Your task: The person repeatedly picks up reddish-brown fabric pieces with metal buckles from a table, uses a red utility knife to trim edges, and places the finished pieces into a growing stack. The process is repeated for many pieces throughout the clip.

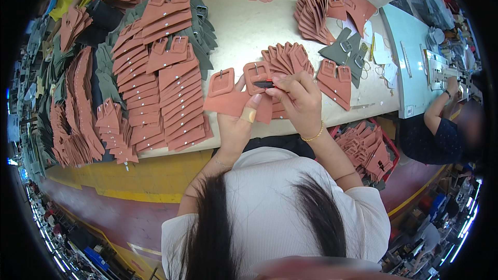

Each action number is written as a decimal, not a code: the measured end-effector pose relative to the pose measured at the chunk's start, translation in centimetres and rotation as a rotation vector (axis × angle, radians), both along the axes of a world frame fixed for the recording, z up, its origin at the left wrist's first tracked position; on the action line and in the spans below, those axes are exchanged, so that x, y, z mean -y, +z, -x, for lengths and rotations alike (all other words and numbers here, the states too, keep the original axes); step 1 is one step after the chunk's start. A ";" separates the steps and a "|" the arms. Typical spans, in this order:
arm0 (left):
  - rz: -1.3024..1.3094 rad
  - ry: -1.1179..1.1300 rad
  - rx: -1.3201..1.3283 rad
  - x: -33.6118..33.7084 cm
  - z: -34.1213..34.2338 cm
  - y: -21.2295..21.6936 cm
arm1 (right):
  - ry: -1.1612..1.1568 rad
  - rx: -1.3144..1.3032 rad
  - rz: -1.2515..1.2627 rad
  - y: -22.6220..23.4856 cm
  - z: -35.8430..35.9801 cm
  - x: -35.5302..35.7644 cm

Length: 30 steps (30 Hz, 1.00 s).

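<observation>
My left hand [234, 130], a tan bandage round its thumb, grips a terracotta strap piece [224, 103] with two square covered buckles. The piece is held up just over the table's near edge. Closed round a small black-and-red pointed tool [263, 84], my right hand [303, 101] holds its dark tip at the right buckle [253, 67]. Whether the tip touches the buckle I cannot tell. Behind my hands lies a fanned pile of similar terracotta pieces [290, 56], partly hidden by them.
Overlapping rows of terracotta pieces [179, 91] cover the left of the pale table [236, 26]. Dark green buckled pieces [342, 46] lie at the right. Below the edge stands a red crate [392, 150] of pieces. A co-worker's arm [441, 106] reaches to a machine at far right.
</observation>
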<state>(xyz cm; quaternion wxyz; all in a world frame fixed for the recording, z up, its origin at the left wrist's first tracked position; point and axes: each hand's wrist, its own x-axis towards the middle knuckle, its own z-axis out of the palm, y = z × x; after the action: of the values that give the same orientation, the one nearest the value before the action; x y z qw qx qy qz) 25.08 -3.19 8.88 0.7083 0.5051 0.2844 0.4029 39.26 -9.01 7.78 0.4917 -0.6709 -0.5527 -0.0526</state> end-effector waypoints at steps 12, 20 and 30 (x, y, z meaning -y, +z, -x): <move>0.192 -0.060 0.131 -0.9 0.5 -1.0 | 0.140 -0.684 0.046 1.7 0.2 -0.5; 0.162 -0.102 0.133 -0.1 -0.1 -0.9 | 0.315 -0.535 0.360 2.0 1.1 -0.7; 0.648 -0.159 0.100 -2.5 1.8 -2.0 | 0.322 -0.404 0.253 2.7 -1.7 -0.1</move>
<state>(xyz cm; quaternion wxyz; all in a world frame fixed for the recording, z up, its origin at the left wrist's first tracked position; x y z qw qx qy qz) 23.24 -0.64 6.84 0.8742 0.2540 0.3224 0.2593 40.92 -8.88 10.43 0.5061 -0.6274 -0.5452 0.2302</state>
